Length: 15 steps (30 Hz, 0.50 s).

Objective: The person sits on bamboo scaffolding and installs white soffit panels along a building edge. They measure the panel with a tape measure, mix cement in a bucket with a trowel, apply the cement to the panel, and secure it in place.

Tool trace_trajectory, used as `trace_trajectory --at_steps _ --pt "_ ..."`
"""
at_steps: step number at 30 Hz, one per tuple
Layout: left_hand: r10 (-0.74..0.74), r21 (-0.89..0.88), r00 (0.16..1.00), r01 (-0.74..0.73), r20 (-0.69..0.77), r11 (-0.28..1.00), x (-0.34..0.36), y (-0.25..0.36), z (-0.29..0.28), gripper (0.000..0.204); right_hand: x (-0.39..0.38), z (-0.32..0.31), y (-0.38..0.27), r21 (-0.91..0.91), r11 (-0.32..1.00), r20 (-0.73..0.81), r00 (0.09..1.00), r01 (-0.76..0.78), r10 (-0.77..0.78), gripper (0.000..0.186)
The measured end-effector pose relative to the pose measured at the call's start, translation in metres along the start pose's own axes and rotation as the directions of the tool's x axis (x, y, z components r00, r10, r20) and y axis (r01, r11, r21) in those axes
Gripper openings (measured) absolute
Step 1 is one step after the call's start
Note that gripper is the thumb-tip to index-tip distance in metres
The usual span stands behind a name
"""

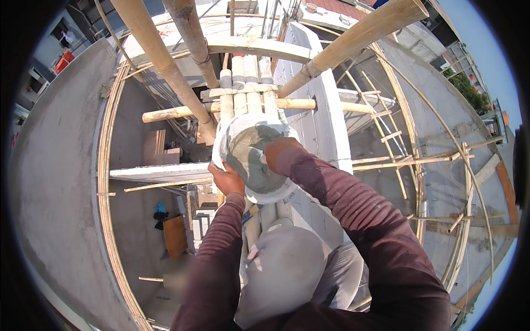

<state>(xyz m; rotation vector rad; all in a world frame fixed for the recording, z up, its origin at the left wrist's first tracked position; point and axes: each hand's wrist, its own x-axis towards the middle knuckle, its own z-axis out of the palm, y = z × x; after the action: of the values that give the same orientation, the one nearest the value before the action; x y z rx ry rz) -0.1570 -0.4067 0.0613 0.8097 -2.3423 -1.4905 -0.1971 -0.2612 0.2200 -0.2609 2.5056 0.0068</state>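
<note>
A white bucket [225,143] of wet grey mortar [251,171] rests high up on pale bamboo poles [254,102] lashed side by side. My left hand [229,179] grips the bucket's left rim, thumb and fingers round its edge. My right hand [281,154] is closed on a small trowel [259,153], whose pale metal part dips into the mortar; the rest of the tool is hidden by the hand. My legs in grey trousers show below the bucket.
Upright bamboo posts [337,47] and a crossbar [165,115] surround me. A white wall [337,127] runs along the right. Bamboo scaffold rails [110,143] flank deep drops on both sides, with a wooden board [174,234] and pale blocks [201,226] far below.
</note>
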Motion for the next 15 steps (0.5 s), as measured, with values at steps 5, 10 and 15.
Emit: trace_trajectory --at_steps 5,10,15 --pt "0.035 0.018 0.999 -0.035 -0.029 0.999 -0.003 0.001 0.009 0.038 0.001 0.029 0.009 -0.002 0.985 0.159 0.973 -0.17 0.168 0.031" --pt "-0.014 0.021 1.0 0.013 0.023 1.0 -0.001 0.003 0.0 0.039 0.012 0.037 0.008 0.153 0.977 0.145 0.981 -0.148 0.126 0.031" --pt "0.019 0.03 1.0 -0.018 -0.011 0.999 -0.004 0.001 0.008 0.04 0.007 0.057 -0.002 0.03 0.99 0.074 0.988 -0.139 0.136 0.03"
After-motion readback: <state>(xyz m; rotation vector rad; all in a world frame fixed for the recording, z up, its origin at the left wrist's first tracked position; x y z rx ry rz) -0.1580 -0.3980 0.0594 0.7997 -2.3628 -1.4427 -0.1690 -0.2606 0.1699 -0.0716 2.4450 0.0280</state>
